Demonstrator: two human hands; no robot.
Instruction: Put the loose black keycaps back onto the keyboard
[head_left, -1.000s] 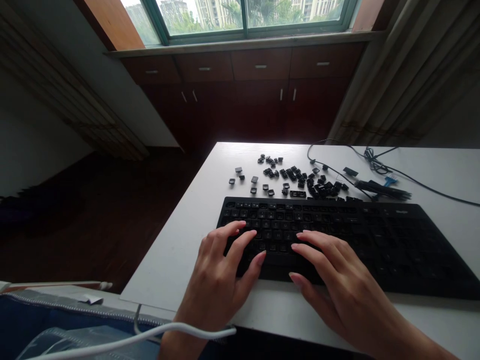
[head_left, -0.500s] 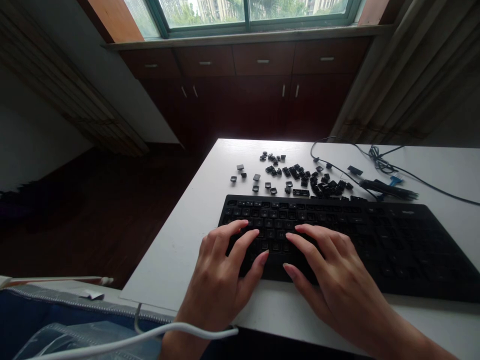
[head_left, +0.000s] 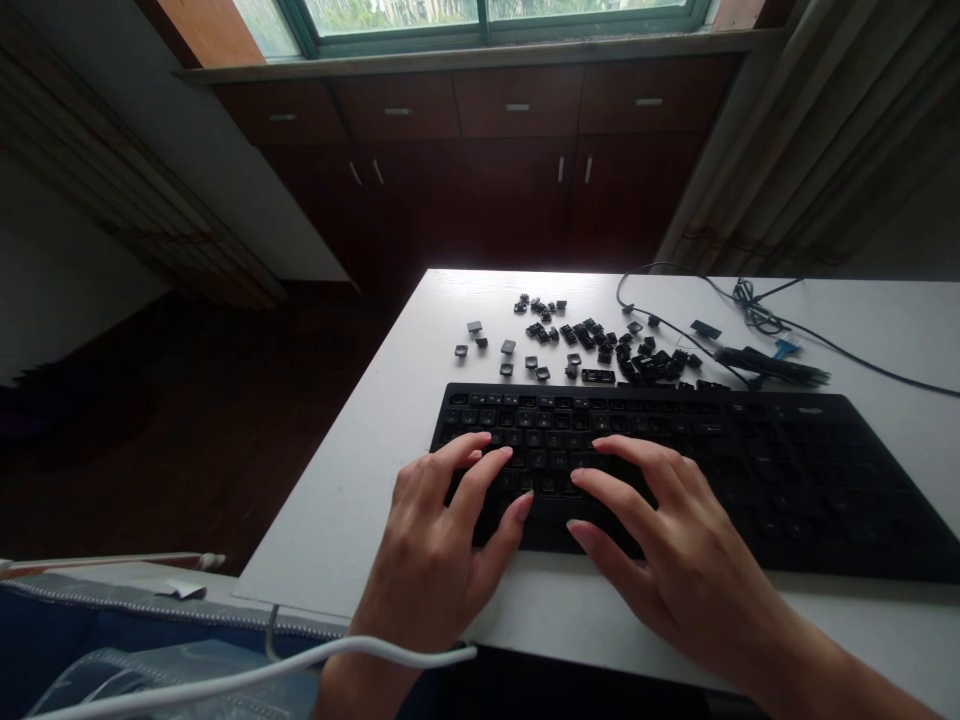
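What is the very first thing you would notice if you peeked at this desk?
Two bare hands spread over the left part of a long black plastic keyboard near the front of the white table: the left hand and the right hand, fingers resting on the keys. Just behind the keyboard lies a scattered heap of small black loose keycaps, and thin black cables curl at the far right.

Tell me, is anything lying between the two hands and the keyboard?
No. Both the left hand and the right hand already rest with fingers on the keyboard. The loose keycaps lie behind it, apart.
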